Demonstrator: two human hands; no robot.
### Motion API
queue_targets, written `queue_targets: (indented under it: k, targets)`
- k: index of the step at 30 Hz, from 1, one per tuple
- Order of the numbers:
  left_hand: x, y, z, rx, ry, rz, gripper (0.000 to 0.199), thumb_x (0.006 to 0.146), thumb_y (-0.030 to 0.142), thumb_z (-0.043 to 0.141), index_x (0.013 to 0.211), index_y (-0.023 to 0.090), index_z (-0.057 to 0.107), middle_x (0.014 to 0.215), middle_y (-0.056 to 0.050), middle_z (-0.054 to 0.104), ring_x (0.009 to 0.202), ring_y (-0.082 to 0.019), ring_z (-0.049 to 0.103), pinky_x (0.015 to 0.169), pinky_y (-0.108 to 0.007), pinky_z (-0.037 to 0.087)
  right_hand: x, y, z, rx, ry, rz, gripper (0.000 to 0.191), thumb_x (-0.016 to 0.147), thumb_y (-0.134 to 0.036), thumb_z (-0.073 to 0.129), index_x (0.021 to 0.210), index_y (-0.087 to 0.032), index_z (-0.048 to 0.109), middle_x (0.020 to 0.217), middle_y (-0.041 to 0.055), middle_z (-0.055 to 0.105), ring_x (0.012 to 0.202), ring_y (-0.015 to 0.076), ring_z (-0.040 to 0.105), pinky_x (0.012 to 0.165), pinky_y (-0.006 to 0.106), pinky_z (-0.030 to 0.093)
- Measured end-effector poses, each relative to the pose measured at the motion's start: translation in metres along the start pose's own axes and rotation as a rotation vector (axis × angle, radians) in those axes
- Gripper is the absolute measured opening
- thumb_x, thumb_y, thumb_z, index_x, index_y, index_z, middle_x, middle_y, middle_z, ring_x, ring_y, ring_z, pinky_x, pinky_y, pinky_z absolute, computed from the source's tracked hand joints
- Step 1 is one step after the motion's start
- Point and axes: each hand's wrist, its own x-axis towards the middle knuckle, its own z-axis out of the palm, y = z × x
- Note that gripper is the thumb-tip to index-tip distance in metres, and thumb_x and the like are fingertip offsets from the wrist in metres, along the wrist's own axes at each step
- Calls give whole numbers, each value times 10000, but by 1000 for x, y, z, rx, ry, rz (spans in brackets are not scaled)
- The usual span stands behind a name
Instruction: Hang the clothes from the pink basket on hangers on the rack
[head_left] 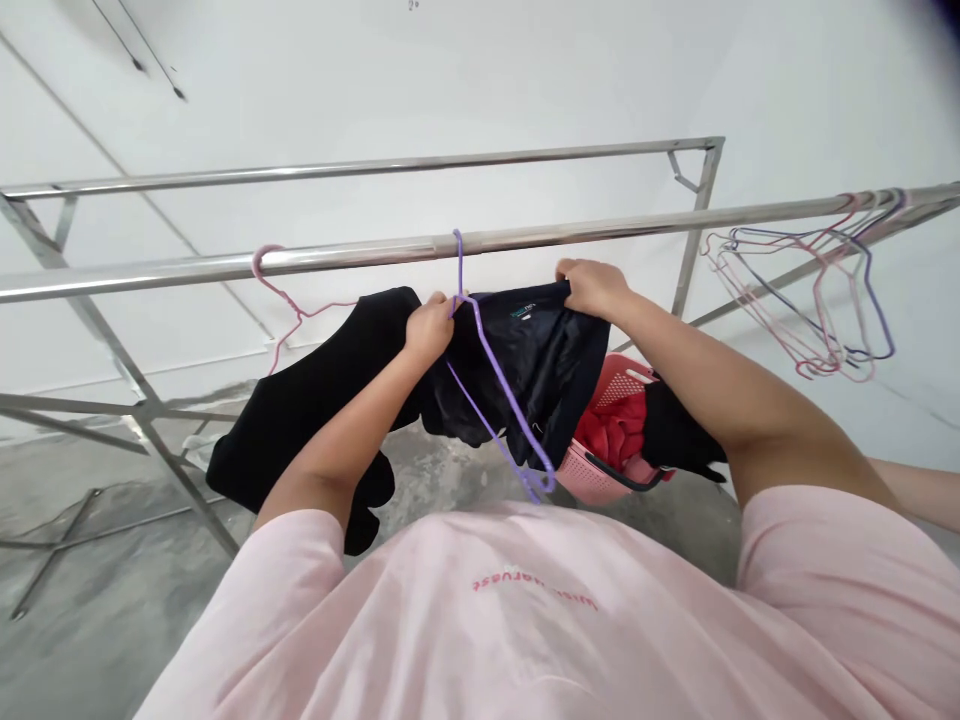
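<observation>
Dark navy shorts [517, 350] hang stretched between my two hands, with a small label inside the waistband. My left hand [431, 328] is closed on the waistband's left end, close beside the neck of a purple clothes hanger [499, 370]. That hanger hooks over the front metal rail [525, 237] and hangs on my side of the shorts. At the waistband's other end, my right hand [598, 288] grips the cloth with bent fingers. To the left, a black garment [322, 410] hangs from a pink hanger [281, 300] on the same rail.
Below the shorts stands a pink laundry basket [592, 480] with red and black clothes. Several bare hangers [817, 290] cluster on the rail at right. A second metal rail [375, 167] runs behind, near the white wall. Another person's forearm [919, 492] enters at right.
</observation>
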Motion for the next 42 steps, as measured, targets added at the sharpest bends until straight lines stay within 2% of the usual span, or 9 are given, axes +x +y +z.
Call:
queue_targets:
  k: [6,12,15,19,23,26,30,35,42]
  targets:
    - [18,-4,-3,266,-72,82,580,926,60,410,1385,344,622,931,-108,640,878,-273,640,834,-377,479,-49,27,65,-53,129,195,447,865,-111,457,1273,-203,616,1315,184,591,1141,353,572,817,422,489]
    - [36,-14,-8,351,-150,105,425,886,86,501,1138,330,741,877,-93,637,968,-288,634,887,-393,480,-74,52,110,236,-19,432,375,872,-183,479,1189,-280,655,1237,142,670,1114,327,635,867,423,502]
    - [45,-19,-19,367,-144,57,283,866,94,540,940,247,767,865,-108,624,1017,-317,637,940,-448,456,-69,66,95,427,11,419,481,795,-205,625,1275,-236,610,1197,134,690,1058,297,660,837,382,532]
    - [55,-27,-32,366,-76,71,218,882,181,538,821,183,747,803,-109,579,1073,-329,617,988,-501,428,-67,79,55,901,-290,307,704,682,-259,803,1341,-209,560,1142,91,714,887,222,692,737,317,575]
    - [56,-32,-34,335,-62,98,243,889,247,524,795,158,729,756,-81,509,1098,-336,604,1013,-554,390,-69,83,32,880,-440,200,538,815,-337,734,1324,-229,600,1184,78,703,968,212,686,822,308,570]
    - [54,-31,-30,310,-65,72,238,877,240,531,751,152,713,738,-78,478,1115,-347,600,1026,-571,370,-68,77,34,483,-350,124,342,921,-378,631,1193,-183,697,1127,109,685,1010,231,655,896,322,526]
    - [52,-31,-27,267,-51,43,230,867,281,564,743,153,708,719,-69,443,1121,-351,592,1027,-571,371,-78,61,49,61,-149,122,377,983,-440,539,1215,-213,731,1209,143,585,1074,270,602,901,346,483]
    - [52,-31,-26,256,-42,8,195,862,248,567,787,145,715,752,-67,448,1173,-380,562,1051,-599,339,-96,51,54,20,-13,186,433,1020,-500,420,1216,-253,717,1127,137,635,1011,287,618,786,344,458]
    - [50,-12,-29,393,-52,-66,239,895,62,485,888,101,720,874,-110,562,1167,-348,564,1017,-550,391,-106,49,8,253,79,280,283,946,-438,558,947,-200,713,954,126,704,964,310,653,815,375,474]
